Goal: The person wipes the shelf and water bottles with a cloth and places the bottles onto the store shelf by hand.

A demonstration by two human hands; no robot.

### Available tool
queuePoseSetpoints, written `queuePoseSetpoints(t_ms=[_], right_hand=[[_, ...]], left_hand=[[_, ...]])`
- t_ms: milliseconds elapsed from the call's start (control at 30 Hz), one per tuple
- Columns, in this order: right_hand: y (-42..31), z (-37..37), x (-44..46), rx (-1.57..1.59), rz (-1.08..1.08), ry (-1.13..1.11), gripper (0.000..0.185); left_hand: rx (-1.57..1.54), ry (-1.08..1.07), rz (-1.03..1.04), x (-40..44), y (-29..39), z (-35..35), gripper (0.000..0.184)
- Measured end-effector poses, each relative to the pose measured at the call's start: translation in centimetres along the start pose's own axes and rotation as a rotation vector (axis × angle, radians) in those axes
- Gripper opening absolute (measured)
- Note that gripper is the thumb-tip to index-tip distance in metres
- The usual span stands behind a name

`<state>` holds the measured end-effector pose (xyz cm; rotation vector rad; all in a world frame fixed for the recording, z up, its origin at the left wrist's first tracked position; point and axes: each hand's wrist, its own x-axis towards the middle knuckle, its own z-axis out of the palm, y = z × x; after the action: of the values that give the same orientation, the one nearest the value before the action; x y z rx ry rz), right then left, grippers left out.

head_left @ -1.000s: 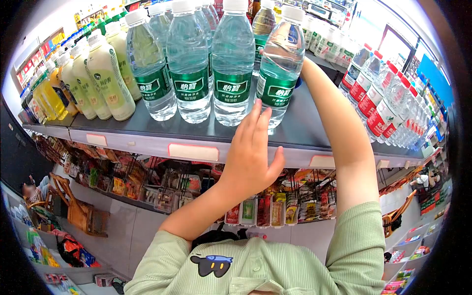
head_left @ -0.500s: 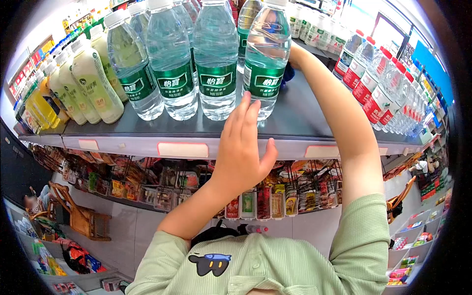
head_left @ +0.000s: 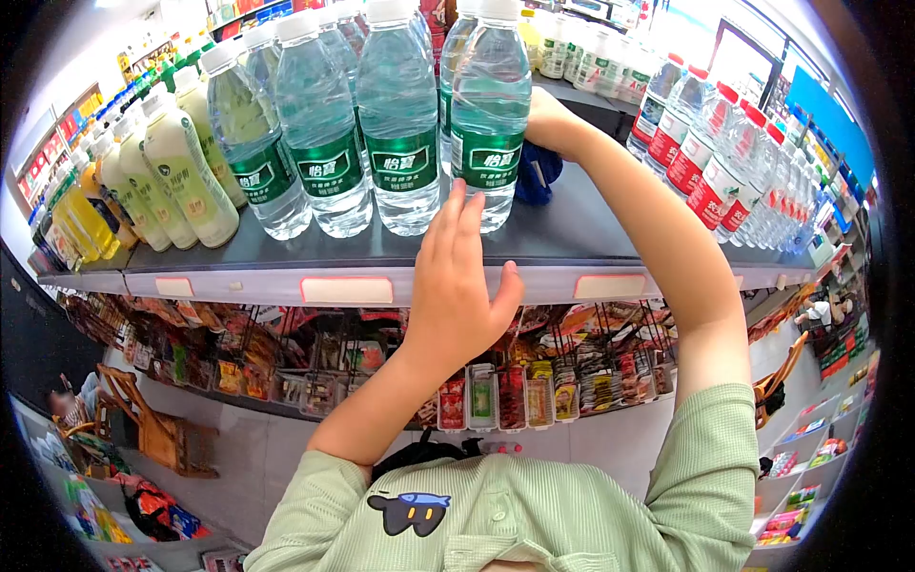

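My left hand (head_left: 459,296) is raised at the shelf's front edge, thumb spread from the fingers, fingertips at the lower part of a clear water bottle (head_left: 491,124) with a green label. This bottle stands upright at the right end of a front row of similar bottles (head_left: 398,143). Behind it, my right hand (head_left: 547,122) reaches in from the right, its fingers hidden by the bottle. A crumpled blue cloth (head_left: 539,176) bulges out below the right hand, beside the bottle, and appears held in it.
Pale green-yellow bottles (head_left: 191,176) stand at the left of the dark shelf (head_left: 591,234), red-capped bottles (head_left: 720,176) at the right. White price tags (head_left: 346,290) line its edge. Packaged snacks (head_left: 481,396) hang or sit below. A wooden chair (head_left: 162,434) and a seated person are at the lower left.
The bottles and my left hand have shifted left in the view. My right hand has moved left behind the end bottle, and more of the blue cloth shows beside it.
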<state>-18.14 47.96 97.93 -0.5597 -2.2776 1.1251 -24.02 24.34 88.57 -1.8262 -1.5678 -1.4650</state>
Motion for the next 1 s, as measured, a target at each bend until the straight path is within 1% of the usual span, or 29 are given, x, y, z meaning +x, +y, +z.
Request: queuePoseSetpoints(t_ms=[233, 333, 400, 533, 600, 633, 700, 833, 1000], right_hand=[[0.5, -0.3, -0.4, 0.053, -0.001, -0.041, 0.056], [1.1, -0.6, 0.1, 0.025, -0.046, -0.063, 0.059], [0.6, -0.9, -0.1, -0.018, 0.014, -0.110, 0.062], [0.1, -1.5, -0.5, -0.031, 0.069, -0.123, 0.063], [0.1, -1.6, -0.5, 0.095, 0.117, -0.132, 0.062], [0.1, -1.6, -0.5, 0.095, 0.117, -0.136, 0.062], [-0.4, -1.4, -0.8, 0.194, 0.144, -0.168, 0.061], [-0.5, -1.3, -0.9, 0.230, 0.182, -0.191, 0.060], [0.2, -1.6, -0.4, 0.255, 0.147, -0.212, 0.061]], left_hand=[[0.019, 0.016, 0.009, 0.0, 0.1, 0.1, 0.065], [0.031, 0.015, 0.011, 0.1, 0.1, 0.1, 0.065], [0.036, 0.016, 0.014, 0.1, 0.1, 0.1, 0.064], [0.034, 0.020, 0.007, 0.1, 0.0, 0.1, 0.064], [0.029, 0.018, 0.002, 0.0, 0.0, 0.1, 0.064], [0.030, 0.020, -0.001, 0.0, 0.0, 0.2, 0.064], [0.021, 0.019, -0.005, 0.0, 0.0, 0.2, 0.065], [0.021, 0.014, -0.004, 0.0, -0.1, 0.2, 0.065], [0.040, 0.016, -0.002, 0.0, -0.1, 0.2, 0.065]])
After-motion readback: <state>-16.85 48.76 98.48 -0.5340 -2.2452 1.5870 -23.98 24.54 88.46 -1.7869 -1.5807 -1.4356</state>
